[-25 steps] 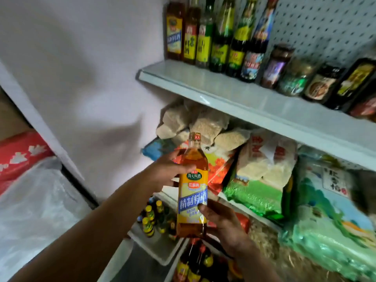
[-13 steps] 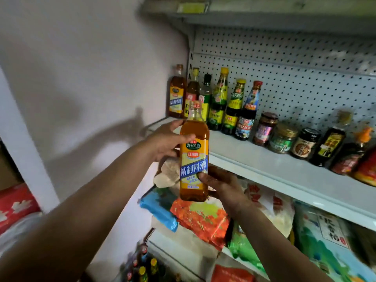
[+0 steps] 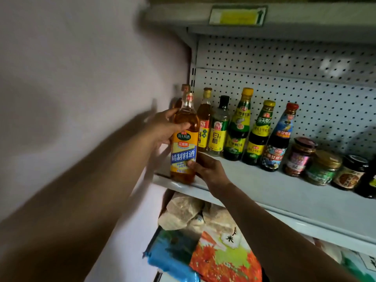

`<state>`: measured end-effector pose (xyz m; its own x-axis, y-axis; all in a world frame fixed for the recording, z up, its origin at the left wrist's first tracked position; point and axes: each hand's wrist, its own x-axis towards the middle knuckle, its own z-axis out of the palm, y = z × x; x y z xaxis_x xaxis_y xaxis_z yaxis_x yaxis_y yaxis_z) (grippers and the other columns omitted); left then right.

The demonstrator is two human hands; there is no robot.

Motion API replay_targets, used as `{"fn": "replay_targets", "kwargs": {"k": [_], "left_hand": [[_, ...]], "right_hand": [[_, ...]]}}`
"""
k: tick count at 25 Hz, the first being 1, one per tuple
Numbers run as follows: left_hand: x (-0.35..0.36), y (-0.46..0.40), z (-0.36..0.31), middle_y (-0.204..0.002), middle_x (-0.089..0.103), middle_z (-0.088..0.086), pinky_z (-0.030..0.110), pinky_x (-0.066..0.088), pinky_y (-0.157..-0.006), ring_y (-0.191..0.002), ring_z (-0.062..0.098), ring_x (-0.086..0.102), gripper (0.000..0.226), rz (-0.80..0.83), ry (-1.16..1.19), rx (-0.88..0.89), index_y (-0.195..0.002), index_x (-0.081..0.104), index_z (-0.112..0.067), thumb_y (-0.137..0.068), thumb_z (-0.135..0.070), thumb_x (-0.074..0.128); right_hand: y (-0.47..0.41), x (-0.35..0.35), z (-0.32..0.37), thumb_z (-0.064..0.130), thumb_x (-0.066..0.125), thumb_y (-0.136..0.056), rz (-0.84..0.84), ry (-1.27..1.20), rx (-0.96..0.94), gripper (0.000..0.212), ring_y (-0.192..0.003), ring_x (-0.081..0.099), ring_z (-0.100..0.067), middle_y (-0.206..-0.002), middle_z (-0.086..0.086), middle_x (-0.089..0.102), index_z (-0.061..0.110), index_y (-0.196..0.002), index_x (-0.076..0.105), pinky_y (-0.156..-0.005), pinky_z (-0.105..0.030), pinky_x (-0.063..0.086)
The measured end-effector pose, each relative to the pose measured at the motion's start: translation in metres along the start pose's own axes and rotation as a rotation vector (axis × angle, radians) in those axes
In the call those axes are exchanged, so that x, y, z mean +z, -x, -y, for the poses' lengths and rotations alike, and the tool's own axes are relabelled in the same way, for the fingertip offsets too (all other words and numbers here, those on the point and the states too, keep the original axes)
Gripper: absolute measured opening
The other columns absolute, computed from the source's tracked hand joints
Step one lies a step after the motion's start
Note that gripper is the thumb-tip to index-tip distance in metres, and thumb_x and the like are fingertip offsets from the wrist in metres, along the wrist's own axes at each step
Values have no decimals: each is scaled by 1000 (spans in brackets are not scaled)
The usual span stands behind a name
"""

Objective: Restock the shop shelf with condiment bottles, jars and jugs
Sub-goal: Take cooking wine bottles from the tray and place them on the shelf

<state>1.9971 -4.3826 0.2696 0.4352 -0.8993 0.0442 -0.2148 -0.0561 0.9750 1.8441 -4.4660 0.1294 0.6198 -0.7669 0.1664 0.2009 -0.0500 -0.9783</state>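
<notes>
An amber cooking-wine bottle (image 3: 185, 137) with a yellow and blue label stands upright at the front left corner of the white shelf (image 3: 284, 192). My left hand (image 3: 164, 127) grips its shoulder from the left, thumb across the front. My right hand (image 3: 207, 167) holds the bottle low on its right side, thumb on the label. A row of bottles (image 3: 240, 127) lines the back of the shelf, and jars (image 3: 317, 165) continue the row to the right. One more bottle stands partly hidden behind the one I hold.
A pegboard back panel (image 3: 295, 78) rises behind the row. An upper shelf edge with a yellow price tag (image 3: 238, 16) hangs overhead. A plain wall (image 3: 81, 78) closes the left side. Bagged goods (image 3: 213, 247) fill the shelf below.
Both hands have lifted the amber bottle up and toward the shelf; it has gone from mid-air below the shelf to the shelf's front left corner.
</notes>
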Motion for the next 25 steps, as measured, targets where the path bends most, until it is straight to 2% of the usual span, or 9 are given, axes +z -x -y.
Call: {"fn": "replay_targets", "kwargs": {"k": [4, 7, 11, 15, 19, 22, 25], "left_hand": [[-13, -40, 21, -123, 66, 4, 47, 53, -91, -103, 24, 67, 71, -19, 30, 27, -141, 46, -32, -80, -18, 79], [-19, -60, 26, -121, 67, 6, 39, 57, -81, -101, 24, 69, 68, -20, 38, 55, -139, 50, -30, -80, -14, 79], [-24, -84, 21, -117, 69, 3, 44, 55, -93, -101, 22, 69, 57, -52, 6, 149, -132, 59, -26, -79, -21, 80], [-24, -106, 6, -113, 70, 0, 44, 52, -98, -104, 20, 66, 52, -142, -54, 194, -124, 61, -17, -77, -14, 81], [-22, -129, 2, -110, 71, 4, 45, 54, -92, -100, 22, 67, 50, -174, -248, 171, -113, 62, -17, -70, -20, 86], [-20, -140, -1, -111, 71, 4, 46, 54, -91, -100, 23, 67, 53, -169, -336, 191, -116, 63, -16, -69, -26, 87], [-19, -144, -4, -112, 69, 2, 37, 54, -76, -96, 20, 65, 52, -125, -305, 144, -119, 61, -16, -73, -28, 85]], "right_hand": [[-42, 9, -24, 3, 73, -87, -27, -5, -36, 42, -113, 67, -30, -121, -13, 71, 6, -128, 65, -97, -45, 54], [-63, 15, -30, 1, 71, -87, -55, 6, -51, 41, -112, 68, -28, -119, -11, 72, 6, -127, 64, -96, -42, 54], [-88, 19, -35, 9, 74, -87, -66, 73, -70, 40, -110, 70, -22, -117, -4, 74, 12, -127, 65, -93, -36, 55], [-104, 20, -40, 15, 72, -90, -94, 174, -68, 43, -108, 70, -11, -118, 4, 73, 17, -132, 62, -94, -34, 56], [-118, 19, -47, 15, 70, -92, -121, 190, -95, 44, -111, 68, -12, -121, 4, 72, 17, -135, 60, -97, -34, 56], [-124, 16, -49, 16, 67, -95, -110, 202, -99, 44, -114, 67, -13, -124, 4, 71, 19, -138, 58, -96, -31, 55], [-129, 13, -52, 19, 67, -95, -112, 224, -106, 46, -115, 66, -11, -126, 5, 70, 20, -140, 56, -96, -29, 54]]}}
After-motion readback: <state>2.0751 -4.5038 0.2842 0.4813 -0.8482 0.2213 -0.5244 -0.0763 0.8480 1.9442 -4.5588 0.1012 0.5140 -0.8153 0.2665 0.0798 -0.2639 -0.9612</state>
